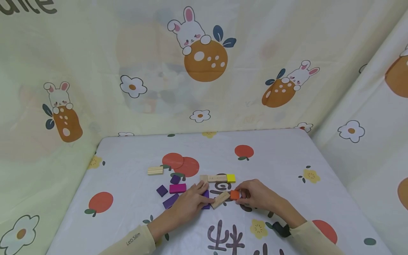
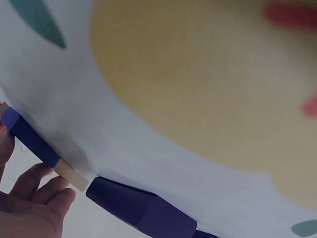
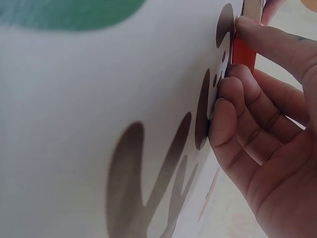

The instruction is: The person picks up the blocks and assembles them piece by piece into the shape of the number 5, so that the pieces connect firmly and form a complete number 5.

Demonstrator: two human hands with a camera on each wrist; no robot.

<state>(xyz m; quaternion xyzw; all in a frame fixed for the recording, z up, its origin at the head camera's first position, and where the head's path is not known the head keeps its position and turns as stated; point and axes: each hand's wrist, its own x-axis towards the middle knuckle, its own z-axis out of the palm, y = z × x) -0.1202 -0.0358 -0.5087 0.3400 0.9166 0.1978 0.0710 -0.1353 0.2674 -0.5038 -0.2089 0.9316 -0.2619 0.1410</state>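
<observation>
My right hand (image 1: 256,194) pinches a small orange block (image 1: 234,195) between thumb and forefinger, against the end of a slanted plain wooden block (image 1: 220,200). In the right wrist view that block (image 3: 244,53) shows as a red-orange strip between the fingertips. My left hand (image 1: 188,203) lies spread over the blocks, its thumb touching the slanted block's near end. Its forefinger reaches a wooden block at the row's left end. A purple block (image 1: 205,204) is partly covered by this hand. In the left wrist view, fingers (image 2: 37,183) rest beside purple and wooden blocks.
Wooden blocks (image 1: 217,179) and a yellow block (image 1: 231,178) form a row beyond my hands. To the left lie a magenta block (image 1: 177,188), several purple blocks (image 1: 162,191) and a grooved wooden block (image 1: 155,170). A patterned curtain (image 1: 153,106) hangs behind the printed tablecloth (image 1: 274,156).
</observation>
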